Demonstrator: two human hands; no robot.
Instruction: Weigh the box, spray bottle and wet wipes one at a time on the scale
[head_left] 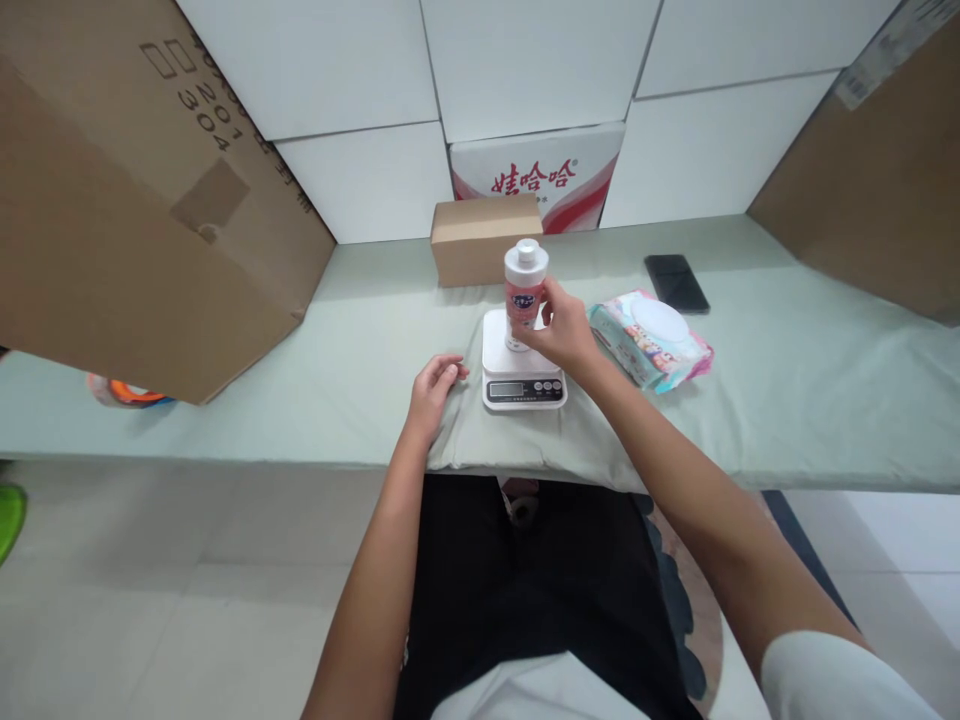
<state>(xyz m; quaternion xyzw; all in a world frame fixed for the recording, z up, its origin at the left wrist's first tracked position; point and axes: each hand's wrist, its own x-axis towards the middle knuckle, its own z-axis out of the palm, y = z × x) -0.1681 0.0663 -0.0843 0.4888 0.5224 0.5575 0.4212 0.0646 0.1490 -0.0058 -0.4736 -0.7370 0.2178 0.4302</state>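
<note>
My right hand (564, 330) grips a small bottle (524, 285) with a white cap and a pink label. The bottle stands upright on the plate of a white kitchen scale (519, 385); whether its base touches the plate I cannot tell. My left hand (433, 388) rests on the pale green cloth (300, 400) just left of the scale, fingers loosely curled and holding nothing.
A pack of wet wipes (649, 338) lies right of the scale, with a black phone (676, 282) behind it. A small brown box (484, 238) and a red-and-white carton (540, 175) stand at the back wall. Large cardboard boxes (135, 190) flank both sides.
</note>
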